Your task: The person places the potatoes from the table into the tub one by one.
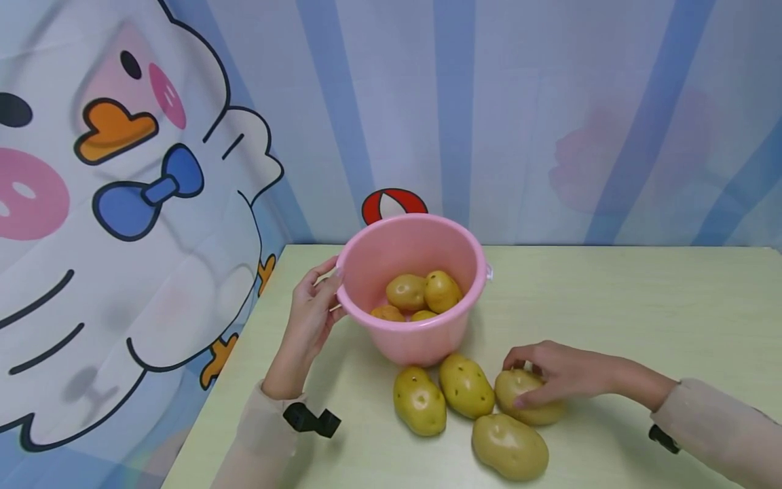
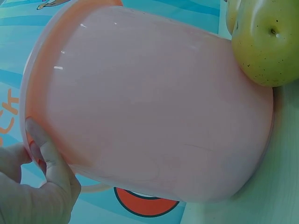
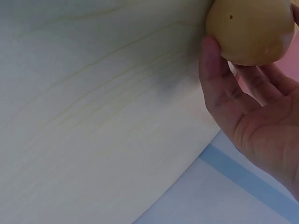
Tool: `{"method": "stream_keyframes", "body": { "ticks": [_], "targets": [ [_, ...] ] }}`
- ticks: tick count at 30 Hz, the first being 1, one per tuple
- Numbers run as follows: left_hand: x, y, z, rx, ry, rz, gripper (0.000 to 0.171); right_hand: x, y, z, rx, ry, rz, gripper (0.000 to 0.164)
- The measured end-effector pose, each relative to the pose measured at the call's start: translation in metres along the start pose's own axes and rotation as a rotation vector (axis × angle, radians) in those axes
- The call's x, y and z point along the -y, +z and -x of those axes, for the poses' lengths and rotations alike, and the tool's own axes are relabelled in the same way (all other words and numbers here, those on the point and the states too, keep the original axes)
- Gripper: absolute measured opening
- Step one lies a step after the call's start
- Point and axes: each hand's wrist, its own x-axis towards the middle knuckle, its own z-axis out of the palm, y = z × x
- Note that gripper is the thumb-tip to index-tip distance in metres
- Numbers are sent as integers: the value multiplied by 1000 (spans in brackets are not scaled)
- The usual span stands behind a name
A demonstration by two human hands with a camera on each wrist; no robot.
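A printed backdrop (image 1: 513,122) (orange letters (image 2: 10,111), "ck" legible, show in the left wrist view) hangs behind a pale desk (image 1: 641,299). Near the desk's far left corner stands a pink bucket (image 1: 421,339), its rim held by the left hand (image 1: 313,309). The right hand (image 1: 565,370) grips one potato (image 1: 513,387); three loose potatoes (image 1: 420,402) lie beside the bucket, away from the far edge; four more potatoes (image 1: 406,292) show inside.

A bucket (image 1: 421,341) stands on a table (image 1: 629,299), four potatoes (image 1: 406,293) visible inside it. The left hand (image 1: 311,307) is at its left side. Just before the bucket lie two potatoes (image 1: 419,402); to its front right, one potato (image 1: 510,390) under the right hand (image 1: 565,370) and another potato (image 1: 510,448) farther out. Behind it: a backdrop (image 1: 519,136).
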Motion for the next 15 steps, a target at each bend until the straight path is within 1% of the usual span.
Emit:
{"method": "stream_keyframes", "body": {
  "ticks": [10, 15],
  "targets": [
    [-1, 0, 1, -1, -8, -10, 43, 1, -1, 1, 19, -3, -15, 37],
    [-1, 0, 0, 2, -4, 4, 43, 1, -4, 3, 25, 5, -21, 38]
  ]
}}
